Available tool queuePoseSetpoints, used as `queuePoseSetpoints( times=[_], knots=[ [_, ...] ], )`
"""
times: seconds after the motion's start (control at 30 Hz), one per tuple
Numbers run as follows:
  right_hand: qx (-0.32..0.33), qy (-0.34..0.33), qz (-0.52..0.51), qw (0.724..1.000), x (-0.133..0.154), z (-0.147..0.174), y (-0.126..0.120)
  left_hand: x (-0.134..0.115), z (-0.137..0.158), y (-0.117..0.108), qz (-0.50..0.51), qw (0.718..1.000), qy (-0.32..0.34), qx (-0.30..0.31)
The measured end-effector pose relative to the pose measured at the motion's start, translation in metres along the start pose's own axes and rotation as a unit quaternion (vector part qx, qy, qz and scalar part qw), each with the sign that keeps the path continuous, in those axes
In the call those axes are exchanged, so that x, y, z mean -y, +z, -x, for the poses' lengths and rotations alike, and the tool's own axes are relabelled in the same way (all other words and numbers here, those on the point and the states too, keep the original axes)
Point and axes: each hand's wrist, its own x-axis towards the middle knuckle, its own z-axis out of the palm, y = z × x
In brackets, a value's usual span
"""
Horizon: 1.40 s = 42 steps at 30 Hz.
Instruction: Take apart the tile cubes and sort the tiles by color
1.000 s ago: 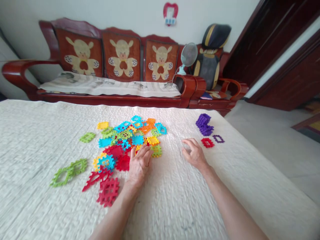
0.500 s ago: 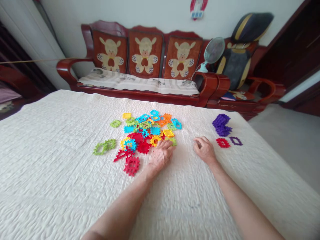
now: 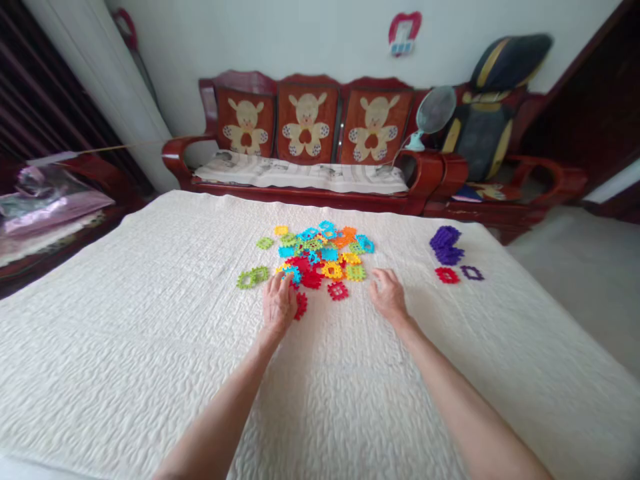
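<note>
A pile of flat plastic interlocking building pieces with toothed edges, in blue, yellow, orange, green and red, lies on the quilted cover. My left hand (image 3: 280,301) is at its near left side, fingers stretched down over red pieces, beside a red square piece (image 3: 301,305) partly hidden by the hand. Whether the fingertips grip anything is hidden. My right hand (image 3: 388,293) rests right of the pile, fingers curved, thumb apart, holding nothing that I can see. Between the hands lies a red windowed piece (image 3: 338,291), with a green piece (image 3: 355,272) just behind it.
Farther right are a heap of purple pieces (image 3: 446,245), a red piece (image 3: 447,275) and a purple frame piece (image 3: 472,273). Two green pieces (image 3: 252,276) lie left of the pile. Beyond the covered surface (image 3: 200,347) stand a wooden sofa (image 3: 295,192) and a small fan (image 3: 435,110).
My left hand has moved left from the pile's near right to its near left. A red windowed piece now shows near where it was. My right hand is closer to the pile. The view has shifted.
</note>
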Motion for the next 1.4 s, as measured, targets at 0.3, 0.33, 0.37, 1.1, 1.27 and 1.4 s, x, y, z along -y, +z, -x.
queuePoseSetpoints(
  times=[0.3, 0.33, 0.37, 1.1, 1.27, 1.4],
  knots=[
    [0.162, -0.043, -0.082, 0.982, 0.167, 0.048, 0.087, 0.014, 0.007, 0.001, 0.033, 0.99, -0.131, 0.046],
    [0.171, -0.035, -0.07, 0.982, 0.169, 0.046, 0.091, 0.014, 0.007, 0.001, 0.048, 0.989, -0.13, 0.052],
    [0.177, -0.031, -0.064, 0.982, 0.169, 0.045, 0.094, 0.013, 0.008, 0.001, 0.061, 0.988, -0.13, 0.056],
    [0.029, -0.011, -0.106, 0.994, 0.06, 0.074, 0.037, -0.119, 0.011, 0.036, 0.239, 0.947, -0.159, 0.141],
    [-0.037, 0.024, -0.045, 0.998, 0.008, 0.046, -0.001, -0.169, -0.008, 0.065, 0.296, 0.938, -0.074, 0.162],
    [-0.124, 0.024, 0.005, 0.992, -0.007, 0.031, -0.015, -0.175, -0.017, 0.069, 0.286, 0.944, -0.039, 0.162]
  ],
)
